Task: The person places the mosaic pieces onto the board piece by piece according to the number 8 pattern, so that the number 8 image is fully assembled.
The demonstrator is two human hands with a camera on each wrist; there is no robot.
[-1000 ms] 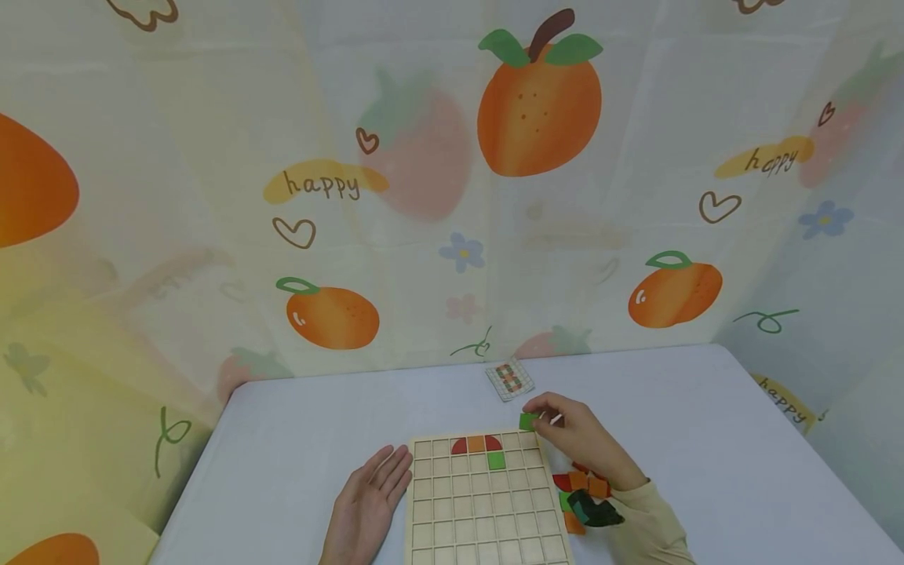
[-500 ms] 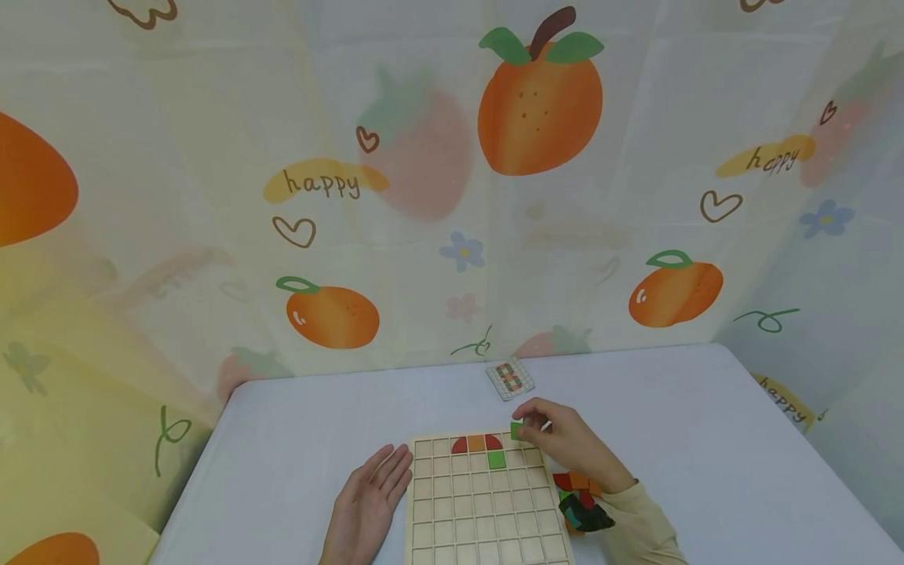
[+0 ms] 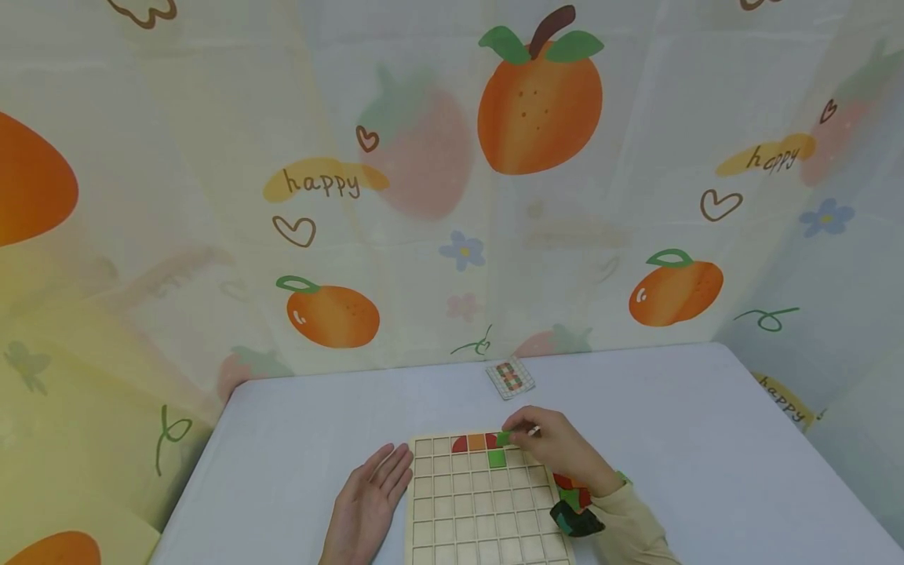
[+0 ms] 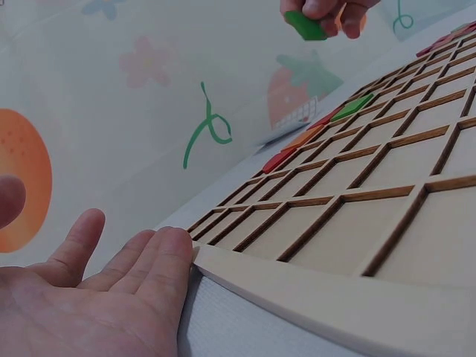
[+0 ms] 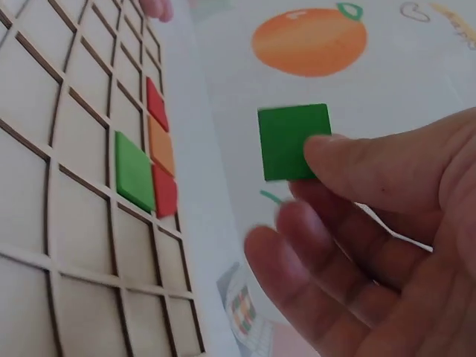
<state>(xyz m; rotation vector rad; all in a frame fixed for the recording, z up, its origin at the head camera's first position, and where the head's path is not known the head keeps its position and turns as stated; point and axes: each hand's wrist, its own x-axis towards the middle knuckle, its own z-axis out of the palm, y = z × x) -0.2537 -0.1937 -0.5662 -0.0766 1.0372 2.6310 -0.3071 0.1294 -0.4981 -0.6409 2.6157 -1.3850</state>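
My right hand point(image 3: 554, 443) pinches a green square tile point(image 5: 286, 141) between thumb and fingers, held above the far edge of a wooden grid board point(image 3: 462, 510). On the board's far row sit two red rounded tiles point(image 3: 459, 445) with an orange square tile point(image 3: 476, 442) between them. Another green square tile point(image 3: 497, 458) lies one row nearer, below the right red tile. Flat and palm up, my left hand point(image 3: 370, 502) has its straight fingertips point(image 4: 175, 242) at the board's left edge.
A small card point(image 3: 510, 378) with a printed grid pattern lies behind the board. Loose red, orange and green tiles point(image 3: 572, 494) are heaped right of the board, partly hidden by the right wrist and its dark strap point(image 3: 577, 519). A patterned curtain point(image 3: 424, 298) hangs behind the white table point(image 3: 282, 463).
My right hand has carried the green square tile leftward and slightly nearer, from beyond the board's far right corner to beside the right red tile. The left hand has stayed in place.
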